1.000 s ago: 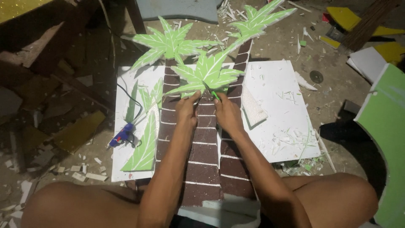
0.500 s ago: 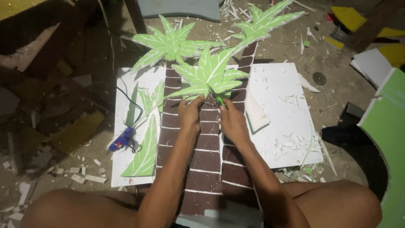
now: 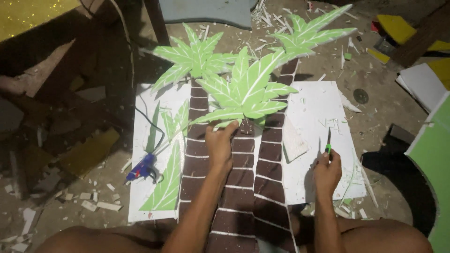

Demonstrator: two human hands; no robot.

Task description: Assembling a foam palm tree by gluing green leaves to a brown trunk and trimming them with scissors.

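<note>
1. Head view looks down on a dirt floor strewn with foam scraps, where three foam palm trees [image 3: 243,154] lie side by side, brown segmented trunks running toward the near edge and green fronds fanned out at the far end.
2. Left hand [image 3: 219,146] rests flat on the middle trunk just below the middle tree's fronds [image 3: 248,93], fingers pressed down on the trunk and reaching under the lowest leaves, not closed around anything.
3. Right hand [image 3: 326,172] is out to the right, over the white foam board [image 3: 323,107], pinching a small green-handled cutter [image 3: 328,143] whose thin blade points away toward the far side.
4. Left of the trunks, a blue glue gun [image 3: 142,168] lies on another white sheet, its dark cord trailing off to the far side, with a spare green leaf strip [image 3: 166,187] just beside it.
5. At the right edge a large green foam piece [image 3: 433,159] shows; yellow pieces lie at the far right.
</note>
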